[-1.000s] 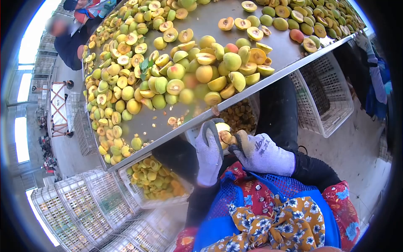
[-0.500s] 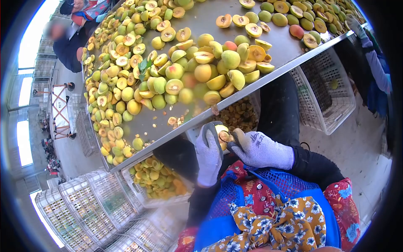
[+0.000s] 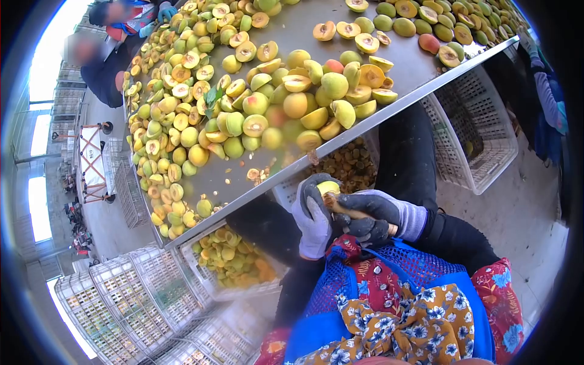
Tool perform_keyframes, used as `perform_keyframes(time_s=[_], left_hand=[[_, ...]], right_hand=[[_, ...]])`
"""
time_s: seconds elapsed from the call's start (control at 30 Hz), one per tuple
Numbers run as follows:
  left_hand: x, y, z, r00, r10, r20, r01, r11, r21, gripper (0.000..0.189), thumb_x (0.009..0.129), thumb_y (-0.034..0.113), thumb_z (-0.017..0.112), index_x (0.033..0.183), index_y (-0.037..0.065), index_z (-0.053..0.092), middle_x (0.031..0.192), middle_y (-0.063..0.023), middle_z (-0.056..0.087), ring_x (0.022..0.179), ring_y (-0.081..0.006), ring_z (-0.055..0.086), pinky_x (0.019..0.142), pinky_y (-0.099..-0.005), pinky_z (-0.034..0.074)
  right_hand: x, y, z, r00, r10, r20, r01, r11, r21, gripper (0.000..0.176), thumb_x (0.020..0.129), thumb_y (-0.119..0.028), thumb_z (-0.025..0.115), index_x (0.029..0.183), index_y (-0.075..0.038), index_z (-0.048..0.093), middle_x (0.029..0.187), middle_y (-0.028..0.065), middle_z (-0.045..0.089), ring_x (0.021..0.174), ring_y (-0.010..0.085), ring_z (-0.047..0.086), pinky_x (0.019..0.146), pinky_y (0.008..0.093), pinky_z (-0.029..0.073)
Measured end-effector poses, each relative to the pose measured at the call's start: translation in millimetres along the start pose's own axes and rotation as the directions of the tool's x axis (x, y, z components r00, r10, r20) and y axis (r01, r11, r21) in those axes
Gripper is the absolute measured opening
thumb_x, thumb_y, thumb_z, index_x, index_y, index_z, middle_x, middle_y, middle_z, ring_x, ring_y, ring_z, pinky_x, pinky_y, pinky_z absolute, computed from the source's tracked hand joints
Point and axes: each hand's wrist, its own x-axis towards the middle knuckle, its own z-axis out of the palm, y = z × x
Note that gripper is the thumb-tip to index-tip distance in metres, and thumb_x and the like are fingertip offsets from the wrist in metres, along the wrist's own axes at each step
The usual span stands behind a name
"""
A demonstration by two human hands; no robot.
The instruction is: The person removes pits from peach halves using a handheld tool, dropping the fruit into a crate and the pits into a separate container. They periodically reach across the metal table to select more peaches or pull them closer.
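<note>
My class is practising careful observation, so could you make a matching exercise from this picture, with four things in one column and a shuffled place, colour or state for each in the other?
Things
1. Left hand
2. Right hand
3. Green leaves
4. Bow at the chest

Descriptions
A. Closed around a tan handle
B. Among cut and whole fruit on the table
C. Mustard with blue and white flowers
D. Holding a yellow fruit piece

Right pairs: 1-D, 2-A, 3-B, 4-C
</note>
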Motion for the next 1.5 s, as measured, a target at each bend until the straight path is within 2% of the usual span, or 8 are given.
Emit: perform_keyframes(time_s=[0.33,0.43,0.53,0.6,0.7,1.13,1.23,1.5], left_hand=[[2.9,-10.3,-4.1,0.966,-0.149,0.21,0.205,0.939,-0.277,0.042,0.104,0.034,0.042,0.111,-0.003,0.058,0.093,-0.0116,0.066,0.084,-0.019,0.065,0.078,-0.0311,0.052],[10.0,-26.4,-10.6,0.982,0.184,-0.048,-0.158,0.932,0.326,0.043,0.103,0.039,0.043,0.11,-0.001,0.058,0.09,-0.0111,0.067,0.076,-0.0177,0.065,0.069,-0.0295,0.053],[12.5,-15.3,-41.0,0.671,-0.662,-0.334,0.469,0.728,-0.499,0.036,0.101,0.042,0.047,0.098,0.008,0.058,0.072,-0.006,0.063,0.047,-0.0121,0.056,0.037,-0.0214,0.039],[-6.8,-42.5,-102.3,0.739,-0.223,-0.636,0.345,0.936,0.074,0.037,0.103,0.034,0.045,0.113,0.001,0.058,0.09,-0.0093,0.066,0.073,-0.0183,0.066,0.058,-0.027,0.055],[-11.1,12.6,-158.9,0.832,0.041,-0.553,0.532,0.224,0.817,0.039,0.099,0.026,0.051,0.125,-0.002,0.055,0.111,-0.0231,0.06,0.101,-0.0404,0.06,0.086,-0.0433,0.049],[133.6,-47.0,-62.5,0.968,-0.122,0.221,-0.145,0.448,0.882,0.066,0.08,0.036,0.07,0.134,0.006,0.045,0.107,-0.024,0.061,0.104,-0.0407,0.06,0.087,-0.0463,0.05],[123.0,-45.6,-84.7,0.937,-0.315,0.153,0.261,0.919,0.296,0.054,0.082,0.024,0.066,0.13,0.005,0.049,0.105,-0.0147,0.063,0.087,-0.0246,0.066,0.065,-0.0323,0.054],[49.8,-13.7,-60.5,0.766,-0.528,0.367,0.626,0.484,-0.612,0.044,0.09,0.026,0.056,0.13,0.009,0.049,0.099,-0.0109,0.066,0.065,-0.0141,0.06,0.05,-0.0214,0.045]], right_hand=[[2.8,3.2,-27.0,0.967,0.053,0.25,-0.137,0.934,0.33,0.039,0.102,-0.036,0.045,0.112,0.002,0.053,0.058,0.0014,0.046,0.037,0.0038,0.034,0.029,0.017,0.029],[-1.3,7.6,4.8,0.994,-0.105,-0.043,0.111,0.976,0.185,0.038,0.102,-0.035,0.045,0.116,0.001,0.052,0.059,0.002,0.048,0.037,0.0045,0.035,0.031,0.0178,0.03],[-1.8,6.4,-3.3,0.973,-0.218,-0.079,0.215,0.976,-0.042,0.038,0.102,-0.036,0.045,0.116,-0.002,0.053,0.06,0.0025,0.05,0.037,0.0063,0.037,0.034,0.0185,0.032],[1.6,-6.7,-17.8,0.981,-0.192,0.017,0.193,0.978,-0.079,0.038,0.102,-0.037,0.045,0.117,-0.003,0.053,0.061,0.0025,0.05,0.038,0.0067,0.038,0.035,0.0183,0.032],[4.1,-20.7,-30.6,0.958,-0.199,-0.206,0.166,0.972,-0.168,0.037,0.102,-0.038,0.046,0.119,-0.005,0.053,0.062,0.0026,0.05,0.037,0.0075,0.041,0.034,0.0191,0.033],[2.6,-5.3,-15.7,0.792,-0.494,-0.357,0.133,0.711,-0.69,0.033,0.1,-0.035,0.052,0.124,-0.012,0.052,0.062,0.0019,0.055,0.042,0.0045,0.044,0.037,0.0183,0.032],[-4.2,-14.4,-19.2,0.853,-0.396,-0.339,0.158,0.816,-0.555,0.038,0.099,-0.038,0.054,0.125,-0.011,0.053,0.062,0.0013,0.055,0.044,0.004,0.045,0.038,0.0182,0.032],[-5.8,-12.7,18.3,0.873,-0.403,-0.275,0.198,0.808,-0.555,0.033,0.101,-0.031,0.05,0.119,-0.004,0.054,0.062,0.0036,0.051,0.038,0.0071,0.042,0.037,0.019,0.032]])
